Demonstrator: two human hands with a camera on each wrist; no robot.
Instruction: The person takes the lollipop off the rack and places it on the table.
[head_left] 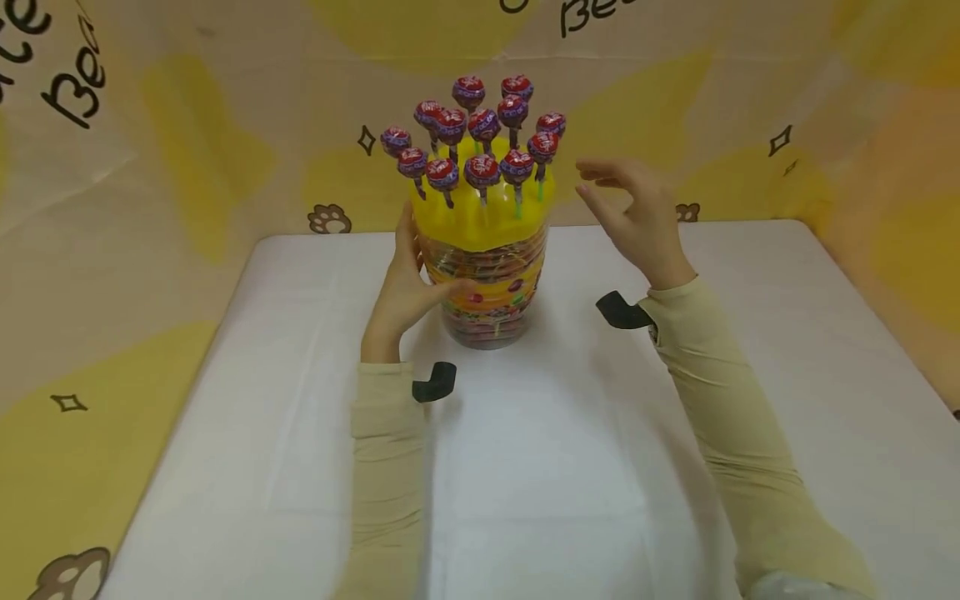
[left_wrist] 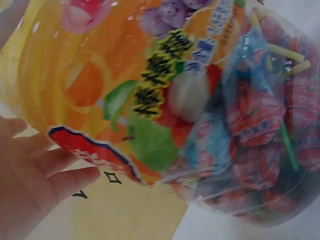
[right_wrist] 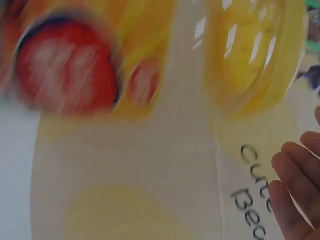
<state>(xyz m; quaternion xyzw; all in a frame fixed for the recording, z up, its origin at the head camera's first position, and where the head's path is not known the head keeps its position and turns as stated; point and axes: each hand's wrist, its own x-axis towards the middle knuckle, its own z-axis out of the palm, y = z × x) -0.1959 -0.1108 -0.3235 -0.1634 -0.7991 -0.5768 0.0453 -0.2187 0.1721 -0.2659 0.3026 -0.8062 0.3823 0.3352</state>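
Observation:
A clear ribbed plastic lollipop jar (head_left: 498,292) stands on the table under a yellow lid (head_left: 480,229). Several lollipops (head_left: 482,170) in red and purple wrappers stick up from that lid. My left hand (head_left: 401,296) holds the jar's left side, thumb across the front label and fingers partly hidden behind. Wrapped lollipops (left_wrist: 255,115) fill the jar's clear end in the left wrist view. Raised to the right of the lid, my right hand (head_left: 641,212) is apart from the jar, fingers loosely bent and nothing held. Its fingers (right_wrist: 295,172) show beside the yellow lid in the right wrist view.
A white cloth covers the table (head_left: 540,467). Behind it and along both sides hangs a yellow and cream printed curtain (head_left: 262,125) with lettering and paw prints. Black camera mounts (head_left: 435,383) sit at both wrists.

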